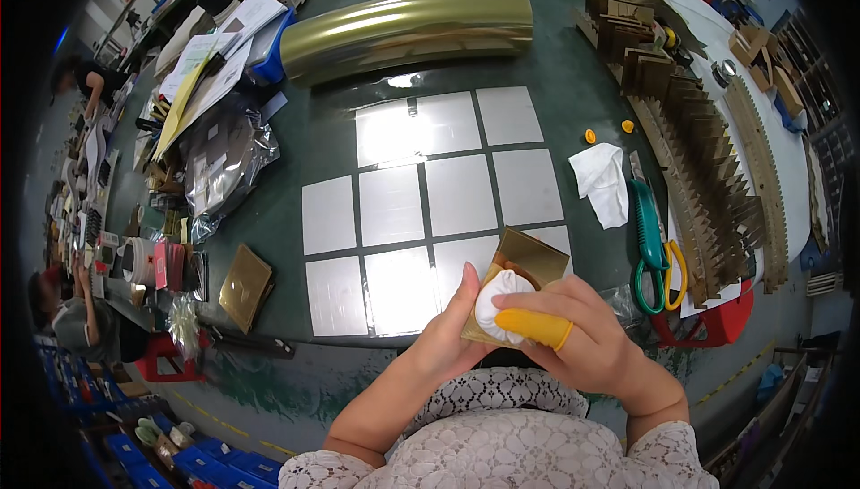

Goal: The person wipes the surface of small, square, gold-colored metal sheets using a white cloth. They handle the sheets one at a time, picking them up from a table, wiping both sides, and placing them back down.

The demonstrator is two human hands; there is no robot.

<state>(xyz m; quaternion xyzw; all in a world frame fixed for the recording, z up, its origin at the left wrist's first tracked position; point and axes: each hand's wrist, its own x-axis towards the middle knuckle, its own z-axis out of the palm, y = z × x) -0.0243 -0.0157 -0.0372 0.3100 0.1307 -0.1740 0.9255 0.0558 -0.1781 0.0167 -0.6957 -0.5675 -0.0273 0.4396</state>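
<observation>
At the table's near edge my left hand [445, 335] is closed on the edge of a shiny gold square sheet [540, 258], thumb on the near side. My right hand [591, 332] grips a bunched white cloth [503, 296] and presses it against the gold sheet. A yellow finger cot [537, 328] covers one finger of that hand. Beyond my hands, several pale silver-grey square plates [460, 192] lie in rows on the green table. Part of the nearest row is hidden by my hands. Whether the gold piece is one sheet or several, I cannot tell.
A large gold film roll [408, 34] lies behind the plates. Gold sheets [244, 289] are stacked at left, near a clear plastic bag [235, 162]. At right are a folded white cloth [601, 184], yellow finger cots [590, 136], green-handled scissors [649, 247] and sawtooth cardboard strips [703, 193].
</observation>
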